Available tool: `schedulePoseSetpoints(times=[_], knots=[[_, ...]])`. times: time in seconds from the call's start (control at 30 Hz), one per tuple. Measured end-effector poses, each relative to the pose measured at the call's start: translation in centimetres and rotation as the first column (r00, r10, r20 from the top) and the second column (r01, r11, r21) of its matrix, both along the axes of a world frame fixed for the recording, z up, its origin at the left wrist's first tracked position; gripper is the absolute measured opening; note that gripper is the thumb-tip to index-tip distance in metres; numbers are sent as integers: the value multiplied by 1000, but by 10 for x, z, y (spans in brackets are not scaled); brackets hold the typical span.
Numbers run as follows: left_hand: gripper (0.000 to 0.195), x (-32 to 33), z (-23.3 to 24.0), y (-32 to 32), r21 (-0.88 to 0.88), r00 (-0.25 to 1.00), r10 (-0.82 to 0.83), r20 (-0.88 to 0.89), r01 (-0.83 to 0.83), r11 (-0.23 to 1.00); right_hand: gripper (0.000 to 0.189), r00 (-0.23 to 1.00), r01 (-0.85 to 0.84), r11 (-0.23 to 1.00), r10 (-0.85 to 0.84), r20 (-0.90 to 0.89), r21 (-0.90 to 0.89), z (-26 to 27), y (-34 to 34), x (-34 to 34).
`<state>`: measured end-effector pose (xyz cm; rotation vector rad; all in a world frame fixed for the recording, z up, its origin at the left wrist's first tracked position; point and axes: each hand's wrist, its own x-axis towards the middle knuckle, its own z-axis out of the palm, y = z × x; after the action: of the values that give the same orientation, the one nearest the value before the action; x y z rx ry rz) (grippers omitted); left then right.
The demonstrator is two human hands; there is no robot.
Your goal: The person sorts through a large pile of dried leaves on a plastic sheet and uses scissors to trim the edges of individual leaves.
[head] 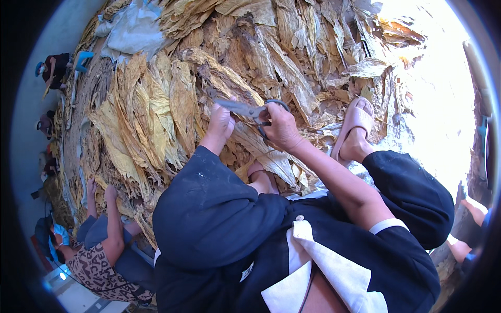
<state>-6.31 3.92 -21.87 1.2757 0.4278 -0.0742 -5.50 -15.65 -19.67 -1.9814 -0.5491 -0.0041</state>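
Note:
My right hand [281, 127] grips a pair of scissors [247, 110] with dark handles, and the blades point left. Close to the blade tips is my left hand [220, 124], its fingers curled. Whether it pinches a leaf stem is hidden. A long brown dried leaf [229, 76], apparently tobacco, lies just beyond both hands. More dried leaves [270, 150] lie below the scissors, between my feet. To the left of my left hand spreads a bunch of yellow-brown leaves [135, 121].
My sandalled foot [356, 125] rests among leaves at the right. A white plastic sheet [133, 31] lies at the upper left. A seated co-worker [98, 254] in a patterned top handles leaves at the lower left. A blue stool [83, 61] and other people are farther off.

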Motion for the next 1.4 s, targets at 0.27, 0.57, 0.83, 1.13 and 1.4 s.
schedulePoseSetpoints(times=[0.27, 0.57, 0.83, 1.13, 1.4], knots=[[29, 6, 28, -19, -314, 983, 74, -170, -126, 941, 29, 881, 204, 972, -130, -455, 117, -10, -9, 28], [23, 3, 28, -34, -185, 994, -3, -107, -17, 983, 22, 929, 158, 987, -146, -339, 7, -3, 2, 12], [27, -2, 26, -33, -344, 994, -77, -82, 45, 938, 27, 889, 228, 961, -140, -436, 156, 0, -12, 29], [26, -1, 40, -39, -354, 993, -63, -98, 24, 935, 22, 748, 366, 874, -71, -660, 321, -23, -21, 40], [17, -3, 31, -43, -319, 987, -74, -143, 24, 947, 28, 787, 311, 897, -59, -613, 313, -19, -15, 37]])
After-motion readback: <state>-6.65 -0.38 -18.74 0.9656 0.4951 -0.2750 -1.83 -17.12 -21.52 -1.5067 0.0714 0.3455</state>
